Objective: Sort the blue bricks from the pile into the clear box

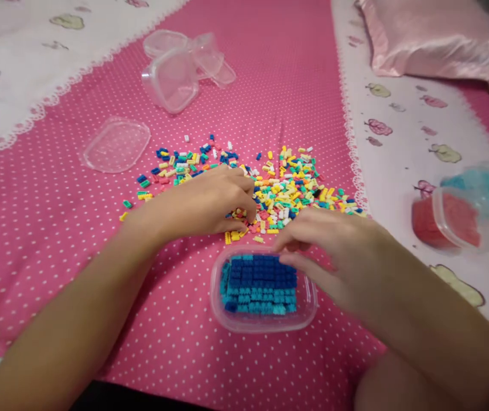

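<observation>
Left hand (pixel 222 197) curled at loose bricks (pixel 287 191), right hand (pixel 334 240) at tub (pixel 265 324) rim, blue bricks (pixel 261 273) beside fingers. Can't tell if either's closed.

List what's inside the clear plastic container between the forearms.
The clear plastic container holds dark blue plastic bricks and light blue plastic bricks, in rows. Anything beneath is covered, and the right hand hides its far right corner.

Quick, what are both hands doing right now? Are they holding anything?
Left hand: curled, fingers in the loose blocks; can't tell if it grips one.
Right hand: bent, fingers at the tub; can't tell if it holds anything.
</observation>
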`<move>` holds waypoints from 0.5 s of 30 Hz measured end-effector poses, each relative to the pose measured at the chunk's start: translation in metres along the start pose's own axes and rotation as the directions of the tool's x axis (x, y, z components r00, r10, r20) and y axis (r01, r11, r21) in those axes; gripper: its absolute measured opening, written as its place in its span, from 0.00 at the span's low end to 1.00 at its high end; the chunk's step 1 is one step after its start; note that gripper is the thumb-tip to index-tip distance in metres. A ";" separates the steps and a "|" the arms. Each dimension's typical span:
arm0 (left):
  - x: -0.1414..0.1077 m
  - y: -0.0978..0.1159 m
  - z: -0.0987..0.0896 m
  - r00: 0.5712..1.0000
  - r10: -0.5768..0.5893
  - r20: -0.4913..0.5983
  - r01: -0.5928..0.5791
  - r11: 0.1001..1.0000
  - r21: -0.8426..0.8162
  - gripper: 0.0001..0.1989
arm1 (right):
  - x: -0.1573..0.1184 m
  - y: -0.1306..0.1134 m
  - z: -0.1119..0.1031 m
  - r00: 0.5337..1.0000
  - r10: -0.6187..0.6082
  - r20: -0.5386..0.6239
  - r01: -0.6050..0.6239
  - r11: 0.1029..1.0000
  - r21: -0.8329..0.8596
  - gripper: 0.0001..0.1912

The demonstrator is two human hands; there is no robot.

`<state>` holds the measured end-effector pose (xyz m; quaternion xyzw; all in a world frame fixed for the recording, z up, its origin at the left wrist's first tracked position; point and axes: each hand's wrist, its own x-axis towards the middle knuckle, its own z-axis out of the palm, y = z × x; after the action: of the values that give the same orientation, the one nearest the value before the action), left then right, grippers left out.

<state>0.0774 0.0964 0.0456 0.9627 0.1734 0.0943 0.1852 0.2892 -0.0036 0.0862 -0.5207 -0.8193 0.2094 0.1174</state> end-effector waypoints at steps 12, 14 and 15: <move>-0.001 0.001 0.006 1.000 -0.004 -0.011 0.005 1.000 0.022 0.03 | 0.003 -0.040 0.036 0.947 -0.285 0.149 0.302 0.947 -0.108 0.09; -0.001 0.001 0.006 1.000 -0.014 -0.010 0.014 1.000 0.011 0.03 | 0.005 -0.041 0.041 0.953 -0.258 0.159 0.279 0.951 -0.130 0.10; -0.001 0.001 0.006 1.000 -0.019 -0.009 0.019 1.000 0.006 0.04 | 0.005 -0.042 0.044 0.963 -0.223 0.153 0.243 0.962 -0.127 0.11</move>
<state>0.0783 0.0936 0.0406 0.9611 0.1836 0.0961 0.1826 0.2352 -0.0240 0.0664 -0.4121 -0.8941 0.1694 0.0465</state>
